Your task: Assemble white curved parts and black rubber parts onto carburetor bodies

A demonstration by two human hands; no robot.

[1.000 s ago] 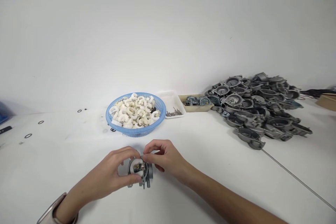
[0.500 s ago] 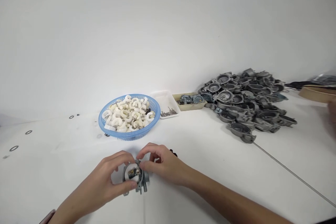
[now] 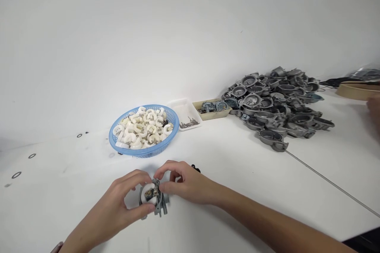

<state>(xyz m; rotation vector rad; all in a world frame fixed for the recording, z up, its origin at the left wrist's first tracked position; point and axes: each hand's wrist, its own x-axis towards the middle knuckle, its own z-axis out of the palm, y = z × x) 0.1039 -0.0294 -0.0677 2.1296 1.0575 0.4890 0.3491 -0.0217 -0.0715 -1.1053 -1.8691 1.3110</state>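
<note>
A grey metal carburetor body [image 3: 162, 206] rests on the white table with its open bowl side up. Inside its rim lies a white plastic float [image 3: 145, 195], curved around small brass-coloured jets [image 3: 149, 194]. My left hand [image 3: 126, 195] grips the body from the left, fingers on the far side and thumb on the near side. At the upper right of the rim, my right hand [image 3: 185, 184] has thumb and index fingertips closed in at the float's hinge area. Any small part between those fingertips is too hidden to make out.
Behind the hands are a blue basket [image 3: 175, 134] of white floats, a white tray [image 3: 181, 108] with small metal pins, and a beige tray [image 3: 216, 115] of metal parts. Grey bowl castings [image 3: 270, 106] are heaped at right, near a thin rod [image 3: 329, 184]. Another person's hand [image 3: 374, 110] shows at the right edge.
The view has shifted slightly, so the background items sit a little higher and left. Both hands keep nearly the same hold on the carburetor.
</note>
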